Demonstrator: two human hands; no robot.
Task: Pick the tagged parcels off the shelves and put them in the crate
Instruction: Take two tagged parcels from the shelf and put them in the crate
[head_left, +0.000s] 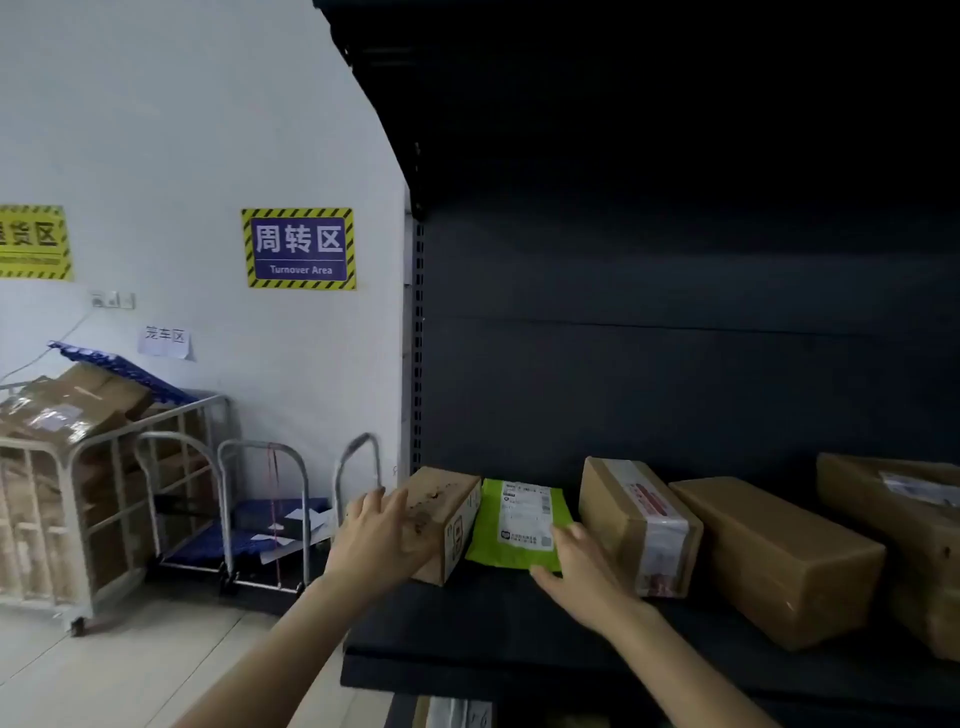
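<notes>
Head cam: five parcels are counted on the dark shelf (493, 623). Four are plain brown cardboard: leftmost box (447, 525), second box (639, 525), third box (774, 556) and fourth box (893, 519). One lime-green mailer bag (514, 519) is laid flat between the first two, with a white printed label (524, 514) stuck on top. Two hands are seen. The left hand (384, 530) is laid on the leftmost box, fingers loosely spread. The right hand (576, 566) is pressed on the mailer's near right corner, fingers straight.

Reaching forward on both arms, with left hand (384, 535) spread open just left of the green parcel (511, 525), right hand (576, 564) relaxed at its near-right corner.
</notes>
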